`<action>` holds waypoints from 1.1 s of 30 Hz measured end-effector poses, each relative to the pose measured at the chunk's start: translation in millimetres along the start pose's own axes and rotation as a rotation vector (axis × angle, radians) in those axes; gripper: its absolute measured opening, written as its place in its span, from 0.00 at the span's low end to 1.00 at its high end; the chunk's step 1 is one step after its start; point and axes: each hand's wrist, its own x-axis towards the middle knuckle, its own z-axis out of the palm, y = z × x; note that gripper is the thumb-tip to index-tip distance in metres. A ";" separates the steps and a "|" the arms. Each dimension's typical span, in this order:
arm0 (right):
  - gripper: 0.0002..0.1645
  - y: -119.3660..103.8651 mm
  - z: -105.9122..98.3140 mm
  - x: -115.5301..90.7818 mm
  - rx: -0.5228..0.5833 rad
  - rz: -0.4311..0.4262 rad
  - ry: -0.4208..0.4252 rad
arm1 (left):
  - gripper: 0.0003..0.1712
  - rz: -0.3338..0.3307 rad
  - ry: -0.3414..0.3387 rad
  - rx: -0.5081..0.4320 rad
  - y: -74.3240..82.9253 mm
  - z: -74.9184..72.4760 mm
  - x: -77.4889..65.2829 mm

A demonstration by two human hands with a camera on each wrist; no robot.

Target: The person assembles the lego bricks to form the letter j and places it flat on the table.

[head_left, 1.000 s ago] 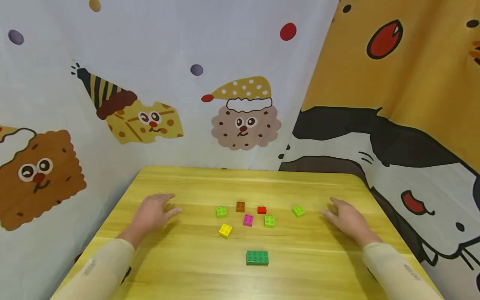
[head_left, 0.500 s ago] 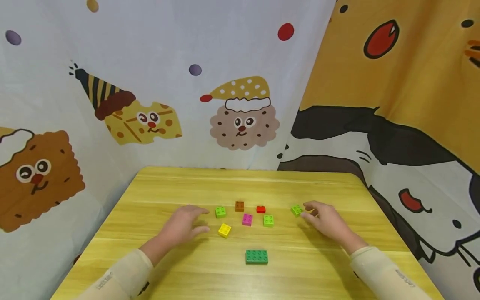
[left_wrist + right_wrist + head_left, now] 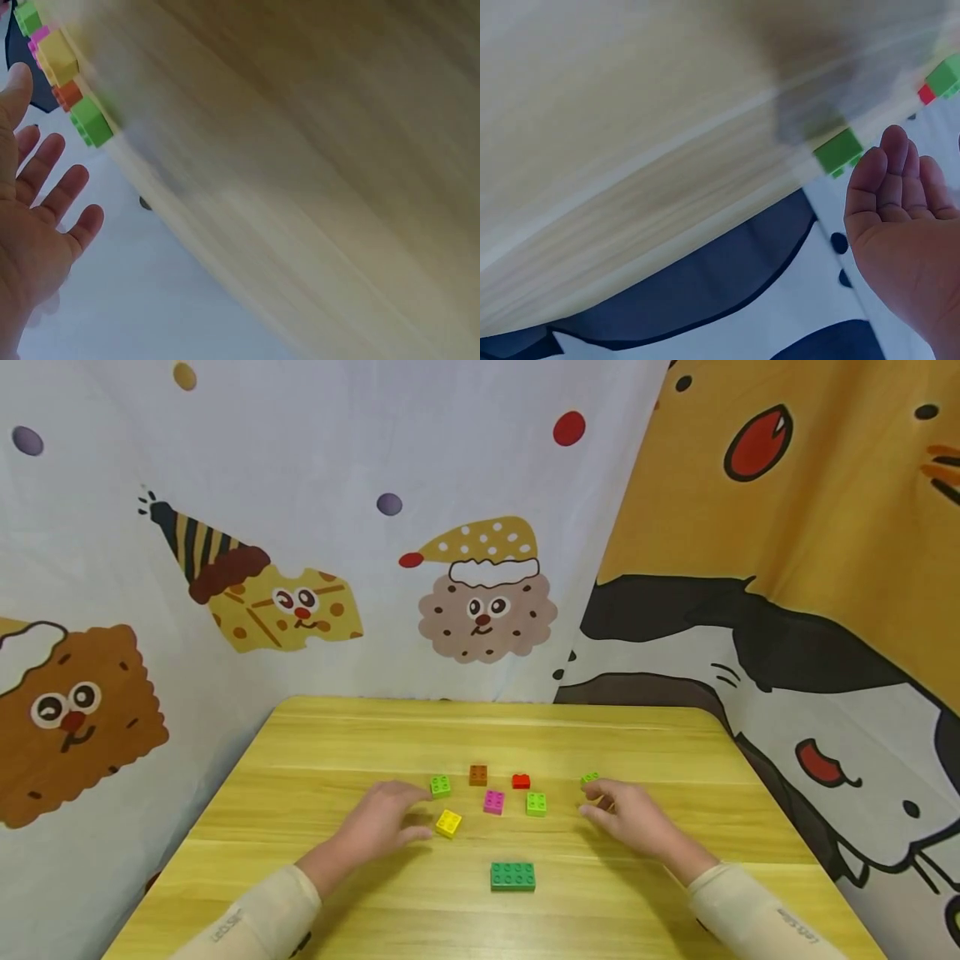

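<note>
Wooden table (image 3: 390, 918) with yellowish grain; two bare hands above it, wrists in long pale sleeves (image 3: 262, 910).

Left hand (image 3: 378, 821): extends from near left, fingers reaching right and lightly bent, thumb on the near side, set well off from the index. Left wrist view shows fingers spread and palm bare. Grip released. Index tip just beside the left lime brick (image 3: 440, 787), thumb just beside the yellow brick (image 3: 448, 824); contact cannot be told.

Right hand (image 3: 633, 817): extends from near right, fingers angled left and far, softly bent, thumb nearer. Grip loose, holding nothing. Fingertips partly cover the right lime brick (image 3: 589, 777) from the near side; touching or not, cannot tell.

Between the hands: brown brick (image 3: 478, 775) farthest, red brick (image 3: 521, 782) to its right, magenta brick (image 3: 493, 802) nearer, middle lime brick (image 3: 536, 804) right of magenta. All apart. Dark green brick (image 3: 513, 877), longer than the rest, lies nearest the person. Printed cloth (image 3: 322, 443) hangs beyond the far edge.
</note>
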 end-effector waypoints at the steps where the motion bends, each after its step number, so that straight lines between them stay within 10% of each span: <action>1: 0.24 -2.1 2.0 0.1 0.004 0.001 -0.007 | 0.33 0.000 -0.008 0.000 1.2 0.9 0.7; 14: 0.23 -14.4 18.4 -0.2 0.046 -0.031 -0.055 | 0.32 -0.028 -0.079 -0.006 17.3 7.2 6.0; 33: 0.28 -31.2 37.3 9.0 -0.027 -0.098 -0.042 | 0.30 0.109 -0.101 0.012 54.3 15.7 4.1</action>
